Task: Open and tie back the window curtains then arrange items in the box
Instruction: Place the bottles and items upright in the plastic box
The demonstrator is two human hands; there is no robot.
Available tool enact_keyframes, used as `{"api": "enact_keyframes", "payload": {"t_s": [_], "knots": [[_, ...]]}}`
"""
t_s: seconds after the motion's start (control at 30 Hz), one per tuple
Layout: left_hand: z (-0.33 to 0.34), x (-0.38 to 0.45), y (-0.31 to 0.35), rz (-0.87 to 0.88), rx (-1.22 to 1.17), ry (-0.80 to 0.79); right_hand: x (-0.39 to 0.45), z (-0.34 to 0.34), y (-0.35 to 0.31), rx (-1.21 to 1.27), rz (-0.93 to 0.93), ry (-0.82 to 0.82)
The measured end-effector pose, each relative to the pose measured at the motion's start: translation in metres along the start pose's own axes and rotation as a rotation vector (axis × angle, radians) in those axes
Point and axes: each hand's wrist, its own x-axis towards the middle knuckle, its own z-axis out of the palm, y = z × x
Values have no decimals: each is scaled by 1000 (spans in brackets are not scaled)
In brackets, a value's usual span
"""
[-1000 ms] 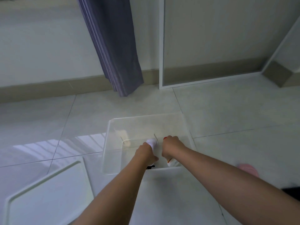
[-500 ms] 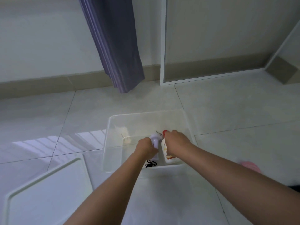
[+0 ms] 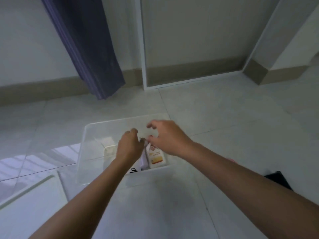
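Two hands work inside the clear plastic box (image 3: 89,135) on the tiled floor: the left hand (image 3: 128,147) curls at a white pouch (image 3: 144,160), grip unclear, while the right hand (image 3: 165,137) hovers with fingers spread over the flat yellow-labelled bottle (image 3: 156,156). Smooth, glossy items could slide or tip against the slick wall if released carelessly.

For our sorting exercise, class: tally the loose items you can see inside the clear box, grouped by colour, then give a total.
White with orange label (bottle): 1
White or lilac (container, partly hidden by the left hand): 1
Cream (block): 1
Black (small looped item): 1
Total: 4
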Motion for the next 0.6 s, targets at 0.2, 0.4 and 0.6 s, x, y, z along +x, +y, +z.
{"api": "enact_keyframes", "payload": {"t_s": [0.2,0.4,0.6], "knots": [[0,-31,83,429,-244,206,-70,-84,102,102,268,399],[85,-90,171,887,-194,-97,-174,-67,239,-27,678,183],[188,-136,197,1129,267,-532,-238,-33,282,-86,933,28]]}}
